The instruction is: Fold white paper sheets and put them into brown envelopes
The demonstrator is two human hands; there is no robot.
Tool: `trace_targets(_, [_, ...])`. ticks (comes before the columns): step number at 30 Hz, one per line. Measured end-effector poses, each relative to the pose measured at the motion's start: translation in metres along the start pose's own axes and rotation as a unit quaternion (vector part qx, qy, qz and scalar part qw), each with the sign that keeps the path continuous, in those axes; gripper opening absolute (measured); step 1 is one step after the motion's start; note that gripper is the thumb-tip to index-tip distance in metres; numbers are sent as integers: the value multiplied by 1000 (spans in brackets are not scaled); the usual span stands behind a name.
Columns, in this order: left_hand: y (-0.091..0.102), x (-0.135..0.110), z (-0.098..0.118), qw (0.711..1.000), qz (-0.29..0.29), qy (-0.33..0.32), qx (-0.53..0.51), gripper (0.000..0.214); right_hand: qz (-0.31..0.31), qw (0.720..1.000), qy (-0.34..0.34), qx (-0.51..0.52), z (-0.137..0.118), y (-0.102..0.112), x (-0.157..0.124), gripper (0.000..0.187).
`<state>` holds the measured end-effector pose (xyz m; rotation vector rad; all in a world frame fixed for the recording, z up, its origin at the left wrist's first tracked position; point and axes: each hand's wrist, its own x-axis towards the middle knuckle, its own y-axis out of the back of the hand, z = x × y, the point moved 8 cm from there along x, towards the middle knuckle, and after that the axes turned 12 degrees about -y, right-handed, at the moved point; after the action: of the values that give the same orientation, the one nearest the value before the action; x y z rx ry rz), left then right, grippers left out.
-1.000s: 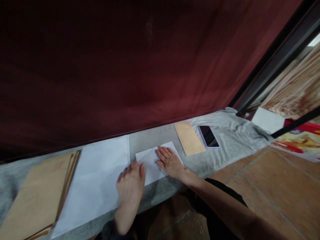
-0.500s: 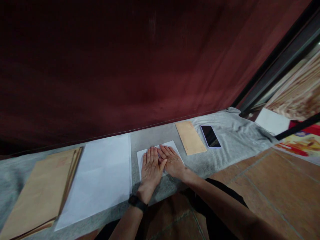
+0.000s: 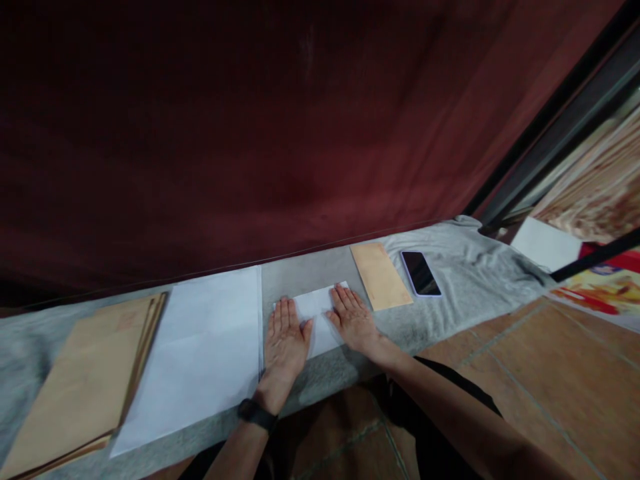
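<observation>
A small white sheet of paper (image 3: 320,327), perhaps folded, lies on the grey cloth between and under my hands. My left hand (image 3: 287,340) rests flat on its left end, fingers extended and thumb spread. Flat on the right end lies my right hand (image 3: 354,320), its fingers also stretched out. Neither hand grips anything. Just left of my left hand is a stack of large white paper (image 3: 200,347). To the right of my right hand sits a small tan envelope (image 3: 381,275).
A phone (image 3: 421,273) with a dark screen lies right of the envelope. Large brown envelopes (image 3: 90,373) are piled at the far left. The narrow surface is covered with grey cloth (image 3: 470,280), and a dark red wall (image 3: 300,133) rises behind it.
My hands have moved apart from the middle of the small paper, the left hand to its left end and the right slightly rightward. More of the paper's middle shows.
</observation>
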<state>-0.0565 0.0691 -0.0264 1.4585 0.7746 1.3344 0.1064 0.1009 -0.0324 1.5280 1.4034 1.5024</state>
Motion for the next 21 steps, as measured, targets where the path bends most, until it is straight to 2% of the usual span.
trace_targets(6, [3,-6,-8,1000,6,19,-7,67,-11,1000,-11,0,8,-2,0,63])
trace_targets(9, [12,-6,-8,999,22,28,-2,67,-20,1000,-19,0,9,-1,1,61])
trace_targets(11, [18,-5,0,999,37,11,-2,66,-22,1000,-22,-1,9,-1,1,61])
trace_targets(14, [21,-3,26,997,33,-61,-25,63,-17,1000,-20,0,8,0,1,61])
trace_targets(17, [12,-5,47,993,1,-115,-38,61,-18,1000,-15,1,8,1,1,60])
trace_targets(21, [0,-8,52,992,-34,-122,-23,60,-33,999,-20,3,8,4,5,59])
